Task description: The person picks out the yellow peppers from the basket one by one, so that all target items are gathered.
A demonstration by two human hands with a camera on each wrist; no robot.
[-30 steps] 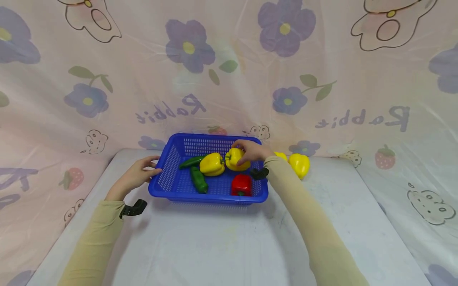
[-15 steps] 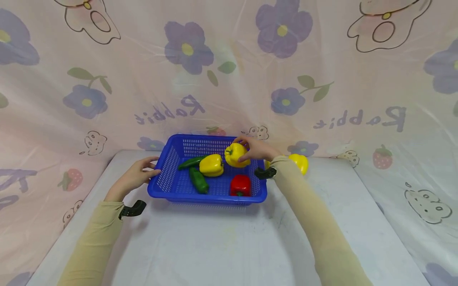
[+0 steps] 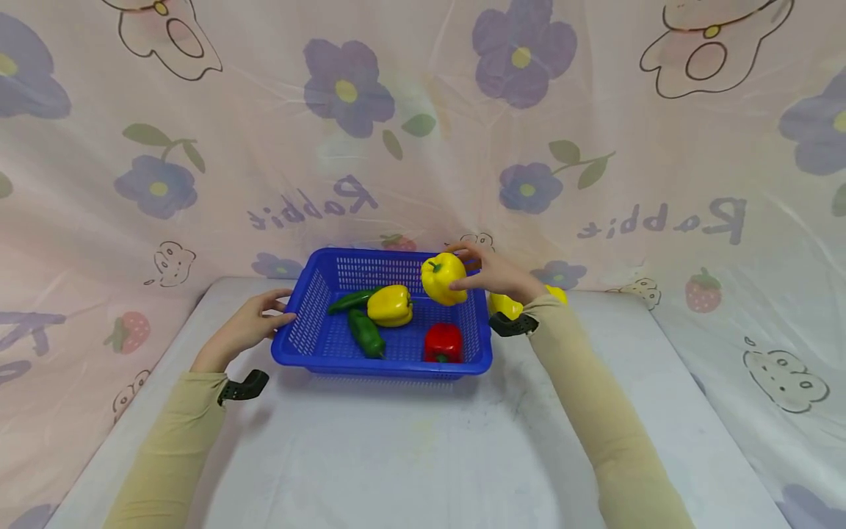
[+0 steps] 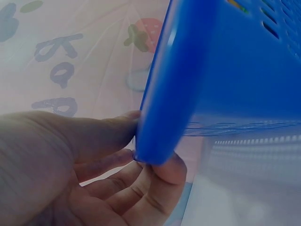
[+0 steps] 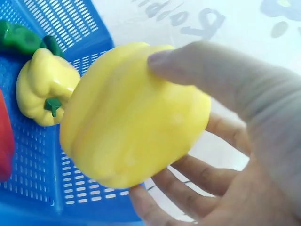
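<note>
My right hand grips a yellow bell pepper with thumb and fingers round its sides, held up over the right part of a blue plastic basket. Its green stem faces left in the head view. At the basket's left side, my left hand pinches the rim, thumb on the outside and fingers curled underneath. Inside the basket lie another yellow bell pepper, two long green peppers and a red bell pepper near the front right corner.
To the right of the basket, more yellow bell peppers rest on the white table, partly hidden behind the right wrist and sleeve. A patterned cloth hangs behind the table. Dark camera mounts sit on both wrists.
My right hand has lifted the yellow bell pepper from beside the other one in the basket, moving it up and slightly right. The left hand stays at the basket rim.
</note>
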